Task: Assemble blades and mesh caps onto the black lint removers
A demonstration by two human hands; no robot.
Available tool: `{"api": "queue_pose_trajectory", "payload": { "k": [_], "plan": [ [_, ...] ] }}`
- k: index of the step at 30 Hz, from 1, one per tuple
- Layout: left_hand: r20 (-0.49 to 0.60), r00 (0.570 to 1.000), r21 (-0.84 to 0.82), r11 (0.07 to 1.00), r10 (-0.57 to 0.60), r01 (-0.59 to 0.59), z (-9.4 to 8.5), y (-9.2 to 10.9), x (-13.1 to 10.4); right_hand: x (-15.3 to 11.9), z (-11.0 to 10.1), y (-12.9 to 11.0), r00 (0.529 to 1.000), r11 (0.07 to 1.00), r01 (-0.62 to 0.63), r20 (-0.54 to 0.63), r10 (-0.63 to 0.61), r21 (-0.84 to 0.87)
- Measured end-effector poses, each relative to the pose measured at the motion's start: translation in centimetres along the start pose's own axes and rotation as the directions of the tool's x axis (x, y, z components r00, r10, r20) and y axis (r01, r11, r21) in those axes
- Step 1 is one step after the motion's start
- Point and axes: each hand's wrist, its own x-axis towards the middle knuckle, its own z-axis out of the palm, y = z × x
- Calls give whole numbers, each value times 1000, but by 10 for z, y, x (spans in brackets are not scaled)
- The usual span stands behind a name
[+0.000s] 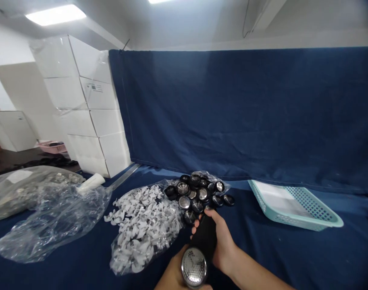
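Note:
A black cylindrical device point(205, 237) with a round, perforated silver end is held low in front of me. My left hand point(175, 270) wraps round its near end, just behind the silver mesh, with part of the fingers hidden below it. Around the far end of the body, my right hand point(221, 241) is closed, thumb on top and fingertips showing on the left side. Just beyond the right hand lies a pile of round black caps with silver mesh faces point(203, 194), partly on clear plastic. Many small white plastic pieces point(144, 227) are heaped on a clear bag left of my hands.
A light teal basket point(307, 220) with white paper inside stands at the right. Clear plastic bags point(59, 217) lie at the left beside a white roll point(91, 183). Stacked white boxes point(94, 121) rise behind them. A blue cloth wall point(247, 112) closes off the back.

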Motion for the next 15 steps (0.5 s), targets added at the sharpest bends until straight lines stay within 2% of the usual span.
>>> {"api": "queue_pose_trajectory", "payload": {
  "k": [4,9,11,15],
  "plan": [
    [-47,999,2,1000,11,-10,0,-4,0,5,-3,-2,999,1000,-25,-23,25,15],
    [-34,990,-46,990,-138,136,-4,-17,7,13,-5,-8,996,999,-27,-81,25,-22],
    [-96,991,-20,995,-98,96,-8,-15,8,13,-5,-10,992,999,-3,-125,-2,-37],
    [-234,972,181,983,6,37,-12,0,6,7,-3,-17,984,990,18,-174,-42,-139]
  ]
}}
